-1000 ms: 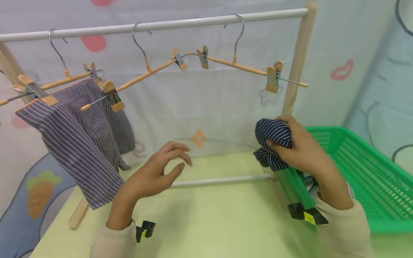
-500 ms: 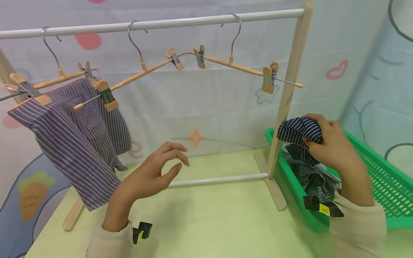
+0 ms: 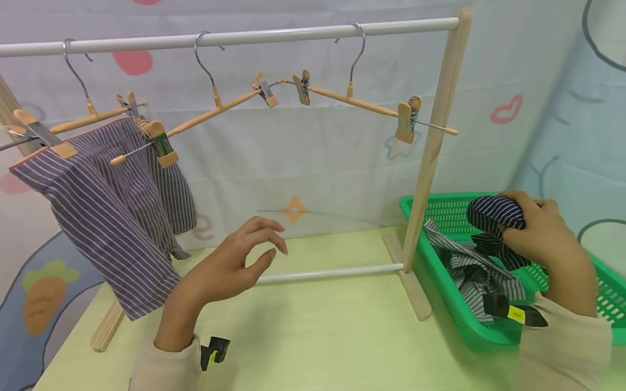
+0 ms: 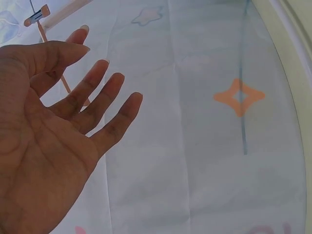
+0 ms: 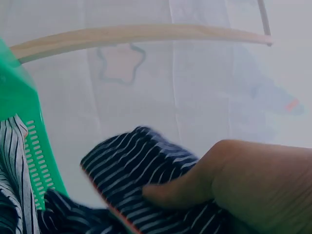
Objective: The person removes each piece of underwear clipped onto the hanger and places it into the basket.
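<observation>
My right hand [image 3: 548, 233] grips a bunched navy cloth with white stripes [image 3: 495, 213] over the green basket [image 3: 464, 327]. In the right wrist view the thumb presses on the navy striped cloth [image 5: 141, 170], which has an orange edge. Part of it hangs down toward a grey-and-white striped cloth [image 3: 469, 271] lying in the basket. My left hand [image 3: 230, 260] hovers above the table with fingers loosely bent and holds nothing; the left wrist view shows the palm of the left hand [image 4: 48, 131] bare. Striped trousers [image 3: 102, 217] hang left of it from a clip hanger [image 3: 73, 126].
A white rail [image 3: 283, 36] on wooden posts [image 3: 432, 152] carries the hangers. The middle clip hanger [image 3: 210, 115] and the right clip hanger [image 3: 362, 100] bear no clothes. A lower white bar [image 3: 332, 272] runs just above the pale green table [image 3: 313, 336].
My right hand has carried the navy striped cloth rightward, from beside the post to over the basket. The left hand keeps its pose. The head view has shifted slightly.
</observation>
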{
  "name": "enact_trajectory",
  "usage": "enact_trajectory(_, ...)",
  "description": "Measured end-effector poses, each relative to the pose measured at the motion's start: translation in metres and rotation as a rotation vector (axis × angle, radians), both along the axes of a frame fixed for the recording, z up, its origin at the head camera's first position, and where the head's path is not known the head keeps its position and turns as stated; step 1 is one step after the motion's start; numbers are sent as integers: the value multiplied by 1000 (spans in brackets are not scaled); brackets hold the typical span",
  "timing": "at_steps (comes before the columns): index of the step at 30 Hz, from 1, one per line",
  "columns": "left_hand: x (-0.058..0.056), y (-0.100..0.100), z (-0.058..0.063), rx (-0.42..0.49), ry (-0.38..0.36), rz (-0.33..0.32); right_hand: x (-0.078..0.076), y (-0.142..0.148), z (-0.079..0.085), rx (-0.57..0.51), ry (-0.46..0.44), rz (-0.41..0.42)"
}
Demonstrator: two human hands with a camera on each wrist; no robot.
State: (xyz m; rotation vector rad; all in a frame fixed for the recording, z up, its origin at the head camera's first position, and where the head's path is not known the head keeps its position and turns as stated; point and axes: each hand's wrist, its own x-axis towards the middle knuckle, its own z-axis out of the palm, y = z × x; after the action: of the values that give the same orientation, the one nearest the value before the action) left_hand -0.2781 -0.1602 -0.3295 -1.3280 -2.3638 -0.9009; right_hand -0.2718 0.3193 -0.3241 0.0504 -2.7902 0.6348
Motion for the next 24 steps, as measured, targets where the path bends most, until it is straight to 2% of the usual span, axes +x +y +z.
enact_trajectory(3,0,1,0,0,0,1,3,3,0,-14,-29,-44)
enact_trajectory(8,0,2,1,-6,3,1,7,1,1,-55,-47,-189)
enact_trajectory(11,0,2,1,-8,2,-2,9,0,1,-61,-65,-236)
enact_trajectory(16,0,2,0,-4,-1,-1,3,4,-5,-52,-96,-229)
enact_trajectory(24,2,4,0,-9,-4,-5,-4,10,-11,-53,-80,-201)
